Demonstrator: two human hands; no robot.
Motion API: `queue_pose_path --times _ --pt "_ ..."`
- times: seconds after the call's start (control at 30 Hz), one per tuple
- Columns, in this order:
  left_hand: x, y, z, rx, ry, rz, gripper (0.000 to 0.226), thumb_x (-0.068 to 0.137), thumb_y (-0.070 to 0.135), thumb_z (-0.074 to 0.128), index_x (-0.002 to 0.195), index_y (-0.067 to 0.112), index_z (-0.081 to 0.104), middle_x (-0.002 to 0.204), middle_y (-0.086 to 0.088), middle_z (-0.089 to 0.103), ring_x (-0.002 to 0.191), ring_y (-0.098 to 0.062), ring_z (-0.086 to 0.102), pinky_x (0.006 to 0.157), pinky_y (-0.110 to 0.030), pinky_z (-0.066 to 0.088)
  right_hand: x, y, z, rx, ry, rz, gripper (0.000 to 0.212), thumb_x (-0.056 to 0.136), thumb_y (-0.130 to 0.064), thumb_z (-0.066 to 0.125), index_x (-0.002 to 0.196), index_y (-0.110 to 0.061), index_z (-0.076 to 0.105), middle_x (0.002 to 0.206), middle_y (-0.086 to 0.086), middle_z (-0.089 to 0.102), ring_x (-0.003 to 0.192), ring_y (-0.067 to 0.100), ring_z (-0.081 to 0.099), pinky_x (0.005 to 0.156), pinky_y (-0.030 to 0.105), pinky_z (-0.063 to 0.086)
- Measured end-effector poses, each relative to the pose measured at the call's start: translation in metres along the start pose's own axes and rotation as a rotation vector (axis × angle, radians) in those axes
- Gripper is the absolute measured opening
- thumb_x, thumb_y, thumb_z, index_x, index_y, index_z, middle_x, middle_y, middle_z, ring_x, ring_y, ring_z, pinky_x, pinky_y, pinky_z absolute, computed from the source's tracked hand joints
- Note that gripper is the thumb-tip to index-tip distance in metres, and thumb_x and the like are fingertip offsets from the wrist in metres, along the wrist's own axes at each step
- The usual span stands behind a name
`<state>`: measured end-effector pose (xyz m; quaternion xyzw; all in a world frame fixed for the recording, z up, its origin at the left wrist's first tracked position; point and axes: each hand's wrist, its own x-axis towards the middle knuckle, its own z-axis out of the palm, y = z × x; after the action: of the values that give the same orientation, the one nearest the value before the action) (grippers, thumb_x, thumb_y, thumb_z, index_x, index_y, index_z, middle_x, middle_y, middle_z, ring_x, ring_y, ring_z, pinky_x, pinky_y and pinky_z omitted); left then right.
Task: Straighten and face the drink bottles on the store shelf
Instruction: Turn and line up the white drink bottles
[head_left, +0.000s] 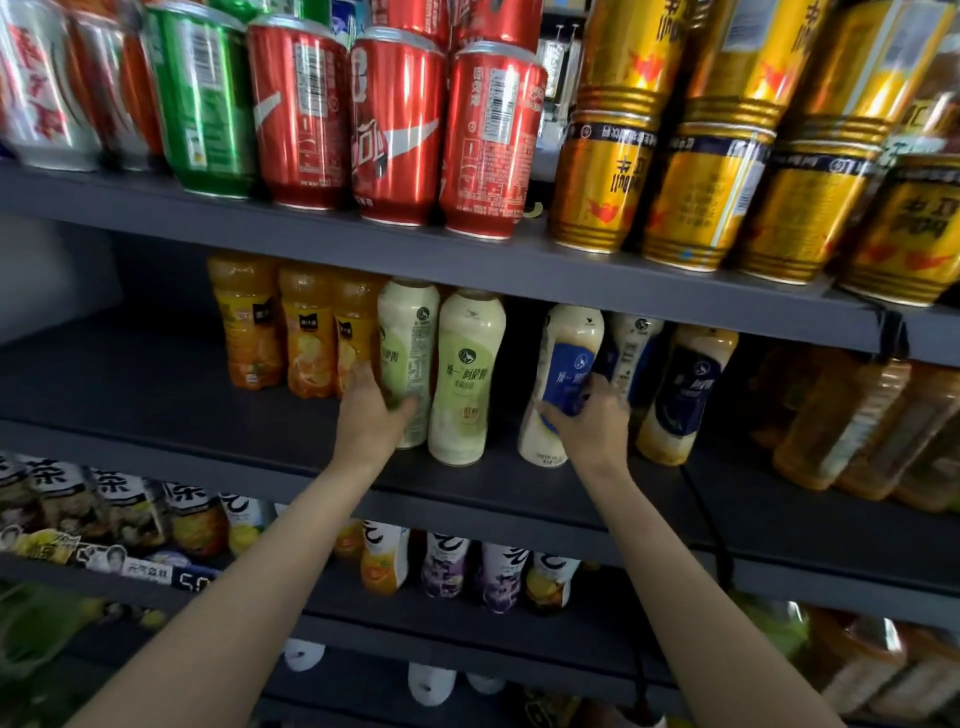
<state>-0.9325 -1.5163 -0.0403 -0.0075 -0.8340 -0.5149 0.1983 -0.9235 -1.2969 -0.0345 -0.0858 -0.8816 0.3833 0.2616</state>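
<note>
On the middle shelf (156, 384) stand two milky bottles with pale green labels and, to their right, three with dark blue labels. The left hand (371, 415) is wrapped around the lower body of the left green-label bottle (408, 358), fingers curled behind it and thumb across its front; that bottle's label is turned partly sideways, showing small print. The green-label bottle beside it (467, 374) touches it and shows its front label. Across a gap, the right hand (589, 421) grips the nearest blue-label bottle (563, 374) around its middle — fingers over the label — and the bottle leans to the right at the top. Behind it stands a second blue-label bottle (631, 353), and just beside that a third (685, 395), also tilted.

Left of the green pair, three orange juice bottles (306, 332) stand in a row. Amber bottles (852, 426) fill the right end of the shelf. The shelf above carries red cans (395, 124), a green can (208, 98) and gold cans (711, 192). Below, a lower shelf holds tea bottles (124, 509) and small white bottles with purple and yellow labels (498, 571).
</note>
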Motion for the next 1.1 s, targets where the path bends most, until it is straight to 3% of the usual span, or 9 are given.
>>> queue_pose_path --times 0.1,0.3,0.53,0.67,0.8,0.87,0.93,1.03,1.1 --pt "-0.001 -0.003 0.002 -0.010 -0.026 0.027 0.043 0.088 0.020 0.062 0.128 0.011 0.046 0.125 -0.009 0.055 0.117 -0.024 0.051 0.093 -0.028 0.038 -0.016 0.021 0.009 -0.041 -0.058 0.008 0.053 0.078 -0.024 0.076 0.121 -0.006 0.051 0.124 0.009 0.056 0.107 0.027 0.057 0.081 0.034 0.046" --pt "0.003 -0.014 0.001 0.045 -0.037 0.064 0.052 0.089 0.027 0.060 0.133 0.008 0.041 0.131 -0.010 0.050 0.122 -0.025 0.046 0.102 -0.041 0.039 0.004 0.017 0.033 -0.069 0.023 0.073 0.050 0.079 -0.022 0.074 0.120 -0.004 0.052 0.120 0.012 0.055 0.109 0.030 0.054 0.082 0.036 0.044" --pt "0.009 -0.023 0.005 0.072 -0.041 0.086 0.051 0.090 0.023 0.059 0.131 0.001 0.040 0.128 -0.016 0.045 0.121 -0.028 0.042 0.101 -0.035 0.035 0.060 -0.001 0.069 -0.112 0.045 0.235 0.046 0.090 -0.008 0.059 0.130 0.001 0.041 0.132 0.021 0.047 0.119 0.040 0.049 0.092 0.045 0.042" --pt "0.011 -0.025 0.004 0.021 -0.041 0.105 0.053 0.087 0.025 0.062 0.131 0.005 0.040 0.128 -0.012 0.046 0.122 -0.026 0.043 0.104 -0.042 0.037 0.086 0.006 0.083 -0.096 0.037 0.266 0.051 0.094 -0.021 0.056 0.136 0.001 0.037 0.136 0.021 0.046 0.123 0.036 0.048 0.097 0.041 0.040" --pt "0.011 -0.028 0.005 0.031 -0.035 0.104 0.053 0.088 0.026 0.062 0.130 0.004 0.040 0.127 -0.013 0.046 0.121 -0.027 0.043 0.104 -0.043 0.037 0.091 0.008 0.075 -0.062 -0.074 0.297 0.046 0.096 -0.020 0.053 0.133 0.003 0.040 0.132 0.023 0.051 0.119 0.037 0.052 0.094 0.039 0.043" --pt "0.009 -0.027 0.007 0.063 -0.032 0.101 0.053 0.089 0.026 0.060 0.132 0.004 0.038 0.128 -0.013 0.044 0.123 -0.026 0.039 0.104 -0.036 0.034 0.068 0.006 0.064 0.040 -0.040 0.202 0.044 0.095 -0.014 0.053 0.132 0.005 0.040 0.131 0.023 0.050 0.117 0.037 0.051 0.091 0.036 0.043" --pt "0.009 -0.027 0.007 0.067 -0.031 0.097 0.055 0.090 0.027 0.058 0.134 0.005 0.035 0.131 -0.012 0.041 0.125 -0.025 0.036 0.104 -0.034 0.030 0.028 0.000 0.050 0.216 -0.035 0.087 0.039 0.095 -0.020 0.055 0.127 0.001 0.047 0.124 0.015 0.055 0.114 0.026 0.053 0.088 0.026 0.043" --pt "0.010 -0.027 0.007 0.056 -0.030 0.084 0.059 0.088 0.030 0.059 0.135 0.004 0.035 0.132 -0.012 0.041 0.127 -0.026 0.036 0.108 -0.038 0.032 -0.021 -0.019 0.039 0.446 -0.252 0.035 0.044 0.089 -0.030 0.063 0.124 -0.006 0.052 0.112 -0.001 0.058 0.103 0.008 0.054 0.077 0.004 0.043" --pt "0.010 -0.026 0.006 0.051 -0.027 0.070 0.059 0.088 0.030 0.060 0.135 0.003 0.035 0.132 -0.013 0.042 0.127 -0.027 0.037 0.107 -0.041 0.033 -0.033 -0.028 0.046 0.385 -0.355 -0.018 0.058 0.079 -0.027 0.075 0.127 -0.008 0.048 0.112 -0.004 0.057 0.102 0.008 0.055 0.079 0.008 0.045"
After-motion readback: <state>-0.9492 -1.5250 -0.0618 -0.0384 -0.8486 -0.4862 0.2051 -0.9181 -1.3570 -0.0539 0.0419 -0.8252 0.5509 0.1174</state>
